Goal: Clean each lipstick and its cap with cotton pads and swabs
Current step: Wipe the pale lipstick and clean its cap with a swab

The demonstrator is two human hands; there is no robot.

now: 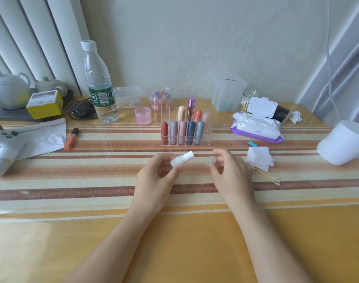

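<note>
A smooth white plastic lipstick tube (pixel 181 159), cylindrical with a narrower neck at its far end, lies tilted in the left hand (pixel 156 176). The fingers curl around its lower body and the neck points up and to the right. Just beside it, apart from the tube, the right hand (pixel 229 172) pinches a small rounded, translucent cap (pixel 211 160) between thumb and fingertips; the cap looks frosted, though the view is too soft to be sure of its finish. Both hands hover over the counter (pixel 174 231), a glossy yellow surface partly covered by a woven cloth (pixel 93 180) striped in cream, orange and brown.

Behind the hands stands a clear acrylic organizer (pixel 208 137) divided into square cells, with matte, bullet-shaped capped lipsticks (pixel 191 131) standing upright in red, mauve, pink, navy and grey. To the right of the right hand lies a loose stack of square white cotton pads (pixel 259 158), and just in front of it a small heap of wooden-stemmed swabs (pixel 266 175). Farther back sit a soft pack of wet wipes (pixel 256 127) with its lid flipped up, a clear water bottle (pixel 99 84) and a pink jar (pixel 143 115).
</note>
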